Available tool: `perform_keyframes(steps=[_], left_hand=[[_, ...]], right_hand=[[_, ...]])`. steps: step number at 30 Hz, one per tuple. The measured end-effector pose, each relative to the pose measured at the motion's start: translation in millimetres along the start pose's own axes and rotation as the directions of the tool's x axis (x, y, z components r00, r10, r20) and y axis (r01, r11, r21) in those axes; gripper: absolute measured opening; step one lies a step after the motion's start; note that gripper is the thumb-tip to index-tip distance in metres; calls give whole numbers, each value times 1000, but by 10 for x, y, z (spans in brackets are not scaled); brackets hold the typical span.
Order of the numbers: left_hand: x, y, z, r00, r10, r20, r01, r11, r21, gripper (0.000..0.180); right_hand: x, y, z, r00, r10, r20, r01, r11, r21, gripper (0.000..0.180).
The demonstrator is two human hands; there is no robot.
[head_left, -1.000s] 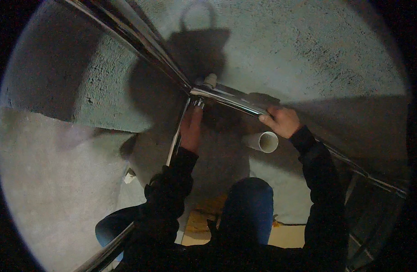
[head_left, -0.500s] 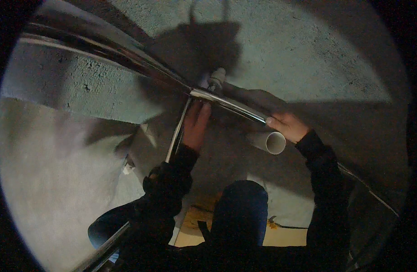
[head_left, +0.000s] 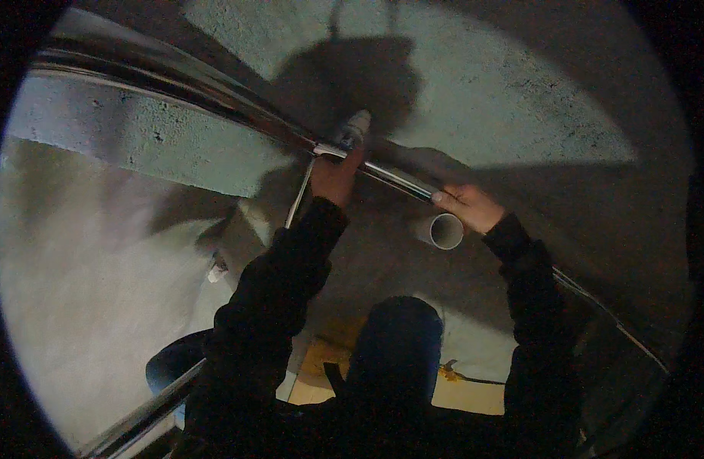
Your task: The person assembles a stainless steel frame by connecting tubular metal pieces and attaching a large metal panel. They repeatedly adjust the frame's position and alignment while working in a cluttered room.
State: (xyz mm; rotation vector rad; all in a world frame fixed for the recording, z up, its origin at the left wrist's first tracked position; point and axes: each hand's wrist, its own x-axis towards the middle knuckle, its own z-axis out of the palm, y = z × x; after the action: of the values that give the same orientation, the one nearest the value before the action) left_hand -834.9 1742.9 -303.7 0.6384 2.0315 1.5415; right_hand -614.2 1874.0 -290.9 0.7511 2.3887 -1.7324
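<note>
Shiny metal makes up the bar (head_left: 398, 179) between your two hands, which slopes down to the right from a corner joint where a long tube (head_left: 184, 90) and a thin leg (head_left: 301, 197) also meet. Your left hand (head_left: 335, 182) is at that joint end, its thumb (head_left: 357, 153) laid across the bar; the other fingers are mostly hidden, so how tightly they are closed you cannot tell. Your right hand (head_left: 474, 208) has the opposite end, fingers curled around it and thumb along the near side, with little gap left.

Just beyond your left thumb is a pale fitting (head_left: 358, 122), tilted up to the right. Below the bar, near your right hand, a white pipe (head_left: 446, 232) points its round open mouth toward you; it looks apart from your fingers. The long tube runs off to the upper left, and another tube (head_left: 145, 409) slants past your left sleeve (head_left: 268, 298) at the lower left.

Rough greenish concrete (head_left: 513, 99) lies ahead of you under broad shadows, with a smoother pale surface (head_left: 99, 252) to the left. Your knee (head_left: 398, 336), in blue, rises between your forearms, and a yellowish patch (head_left: 474, 398) shows beside it.
</note>
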Motion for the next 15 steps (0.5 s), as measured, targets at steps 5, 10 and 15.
perform_keyframes(steps=[5, 10, 15], left_hand=[[-191, 416, 237, 983, -132, -124, 139, 989, 44, 29], [-126, 63, 211, 981, -165, -104, 135, 960, -244, 25], [-132, 65, 302, 985, -155, -79, 132, 961, -241, 26]], right_hand=[[8, 102, -10, 992, -78, -98, 55, 975, -215, 40], [-76, -116, 25, 996, -67, -64, 43, 946, -322, 39], [-9, 162, 31, 972, -228, -52, 202, 931, -303, 45]])
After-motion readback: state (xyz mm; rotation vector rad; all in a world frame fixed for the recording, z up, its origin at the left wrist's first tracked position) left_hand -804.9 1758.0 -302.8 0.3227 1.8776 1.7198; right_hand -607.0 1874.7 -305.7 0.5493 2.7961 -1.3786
